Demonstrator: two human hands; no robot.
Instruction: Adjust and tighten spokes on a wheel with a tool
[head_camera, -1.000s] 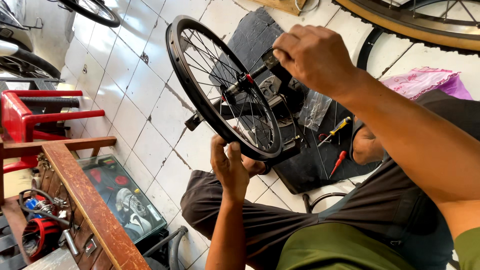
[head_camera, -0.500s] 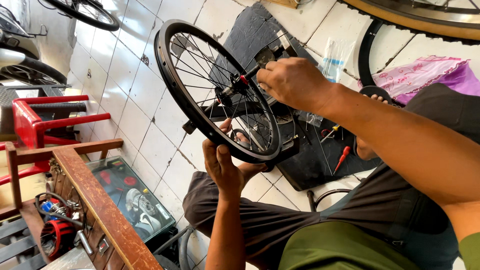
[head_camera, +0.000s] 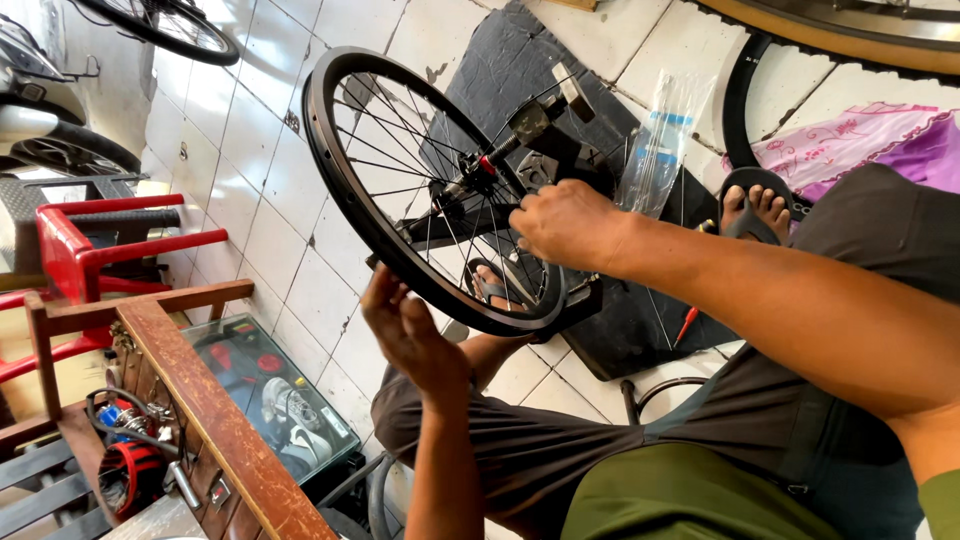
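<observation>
A black spoked bicycle wheel (head_camera: 350, 190) stands upright in a black truing stand (head_camera: 560, 155) on the tiled floor. My left hand (head_camera: 405, 330) rests with fingers apart against the near lower rim. Over the spokes near the rim's right side hovers my right hand (head_camera: 565, 222), fingers closed on something among the spokes; what it grips is hidden. The hub with a red part (head_camera: 487, 163) sits at the wheel's centre.
A black mat (head_camera: 640, 320) lies under the stand with a red-handled screwdriver (head_camera: 685, 325) and a clear plastic bag of spokes (head_camera: 660, 140). A red stool (head_camera: 90, 245) and a wooden glass-topped cabinet (head_camera: 215, 400) stand left. Tyres (head_camera: 850, 40) lean at top right.
The view has shifted, putting the wheel lower. My right hand dropped from the wheel's top right down to the spokes near the lower rim. My left hand stays at the bottom rim.
</observation>
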